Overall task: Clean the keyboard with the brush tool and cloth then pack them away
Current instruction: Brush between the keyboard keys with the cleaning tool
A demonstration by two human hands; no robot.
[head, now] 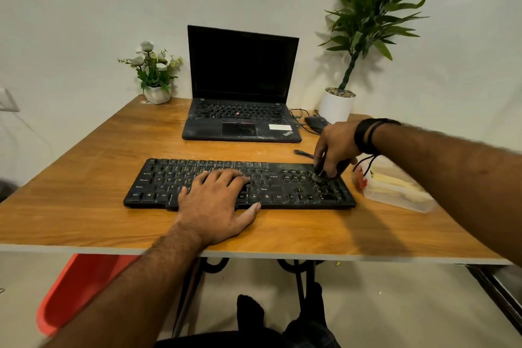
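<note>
Black and dusty, the keyboard [240, 183] lies flat across the middle of the wooden counter [84, 167], its long side parallel to the near edge. The left hand [217, 206] rests on its centre keys, fingers straight and spread, thumb lying along the keyboard's near edge; this grip is open, pressing rather than holding. The right hand [336, 150] is curled round a dark brush tool [320, 175], a closed grip, with the bristle end down on the number-pad keys at the keyboard's right end. Black bands [367, 134] wrap the right wrist, and a thin cord hangs from them.

Just right of the right-hand grip, beside the keyboard's end, stands a clear plastic box [395, 189] with pale yellowish contents and something red at its near corner; whether the cloth is among them cannot be told. Beyond that grip lie a dark mouse [316, 123] and its cable. Beyond the left-hand grip an open black laptop [241, 87] sits with a dark screen. Left of the laptop is a small white flower pot [156, 93]; behind the right hand, a tall green plant [367, 22] in a white pot.
</note>
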